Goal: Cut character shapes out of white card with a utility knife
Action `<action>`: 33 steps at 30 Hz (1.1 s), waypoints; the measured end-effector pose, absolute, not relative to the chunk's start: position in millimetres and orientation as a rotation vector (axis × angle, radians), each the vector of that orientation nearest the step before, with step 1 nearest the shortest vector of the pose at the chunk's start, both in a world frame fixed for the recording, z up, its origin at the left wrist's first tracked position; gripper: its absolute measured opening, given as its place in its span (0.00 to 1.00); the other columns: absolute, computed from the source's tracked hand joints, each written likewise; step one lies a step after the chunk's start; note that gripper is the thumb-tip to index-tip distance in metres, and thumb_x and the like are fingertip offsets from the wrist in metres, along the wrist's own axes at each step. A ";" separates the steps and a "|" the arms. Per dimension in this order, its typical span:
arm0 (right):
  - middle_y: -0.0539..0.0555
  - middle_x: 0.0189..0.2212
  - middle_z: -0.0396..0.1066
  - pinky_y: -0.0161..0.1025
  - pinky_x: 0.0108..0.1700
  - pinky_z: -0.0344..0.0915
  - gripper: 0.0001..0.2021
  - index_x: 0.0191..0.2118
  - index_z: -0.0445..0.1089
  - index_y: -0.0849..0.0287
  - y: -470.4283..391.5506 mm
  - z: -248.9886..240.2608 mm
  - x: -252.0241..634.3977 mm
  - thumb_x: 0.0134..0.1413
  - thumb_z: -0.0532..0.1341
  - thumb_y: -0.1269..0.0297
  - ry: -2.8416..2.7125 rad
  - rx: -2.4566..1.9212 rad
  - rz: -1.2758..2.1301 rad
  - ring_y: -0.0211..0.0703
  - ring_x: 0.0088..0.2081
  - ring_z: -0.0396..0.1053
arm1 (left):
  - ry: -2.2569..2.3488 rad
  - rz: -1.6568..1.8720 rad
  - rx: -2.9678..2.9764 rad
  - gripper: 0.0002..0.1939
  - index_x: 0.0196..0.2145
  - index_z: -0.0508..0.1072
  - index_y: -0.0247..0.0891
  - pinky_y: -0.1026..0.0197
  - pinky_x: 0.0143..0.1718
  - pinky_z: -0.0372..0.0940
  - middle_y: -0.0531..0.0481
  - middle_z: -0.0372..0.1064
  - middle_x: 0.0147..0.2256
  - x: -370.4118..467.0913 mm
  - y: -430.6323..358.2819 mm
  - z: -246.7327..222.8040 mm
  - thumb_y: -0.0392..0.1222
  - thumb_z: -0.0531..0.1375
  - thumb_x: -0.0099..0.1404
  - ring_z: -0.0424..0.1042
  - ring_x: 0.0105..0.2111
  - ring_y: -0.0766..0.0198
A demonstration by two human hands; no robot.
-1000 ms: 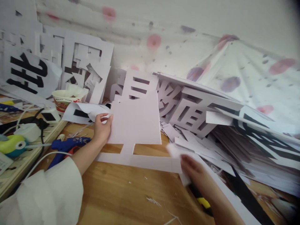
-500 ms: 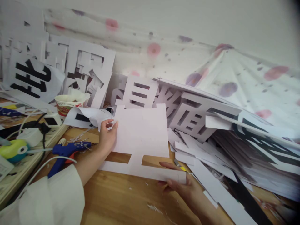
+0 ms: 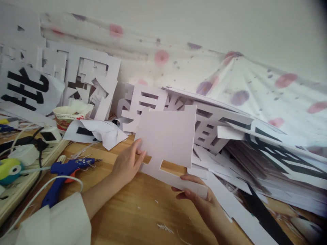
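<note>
Between my two hands a white foam-board cutout point(image 3: 167, 136) is held up, tilted, above the wooden table. It has a broad square upper part and a long strip along its lower edge, with gaps in between. My left hand point(image 3: 130, 158) pinches its left side near one gap, thumb in front. At the lower right end, my right hand point(image 3: 198, 194) grips the strip between thumb and fingers. Left of my left hand lies a blue hot glue gun point(image 3: 67, 168) with a white cord.
A power strip point(image 3: 47, 160) with plugs and a paper noodle bowl point(image 3: 66, 117) stand at left. Cut-out character boards point(image 3: 88, 85) lean on the wall. White offcuts and a stack of boards point(image 3: 255, 166) fill the right. Glue scraps point(image 3: 165, 228) lie on the wooden table point(image 3: 122, 214).
The board has turned and tilted, its right edge now nearer me. My left hand has moved right and down along its side. My right hand keeps its grip. The view has shifted slightly.
</note>
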State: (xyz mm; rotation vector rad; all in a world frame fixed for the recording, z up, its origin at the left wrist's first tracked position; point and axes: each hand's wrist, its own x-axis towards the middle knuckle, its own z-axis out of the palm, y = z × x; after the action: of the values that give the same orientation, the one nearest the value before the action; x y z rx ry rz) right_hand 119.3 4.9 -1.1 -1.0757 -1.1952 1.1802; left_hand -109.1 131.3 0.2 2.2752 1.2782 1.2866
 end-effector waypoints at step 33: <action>0.56 0.45 0.61 0.42 0.43 0.62 0.16 0.49 0.59 0.50 2.3 6.2 138.1 0.54 0.55 0.68 -2.098 -1.508 0.285 0.46 0.45 0.63 | 0.850 1.248 1.046 0.33 0.48 0.55 0.41 0.67 0.18 0.55 0.58 0.66 0.19 -76.4 98.0 2.1 0.58 0.62 0.51 0.63 0.16 0.66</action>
State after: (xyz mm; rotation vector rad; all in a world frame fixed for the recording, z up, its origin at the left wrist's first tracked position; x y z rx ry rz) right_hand 138.1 2.3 6.2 -1.5083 -2.0982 0.2852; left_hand -76.4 98.0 2.1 1.0458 0.8501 1.2476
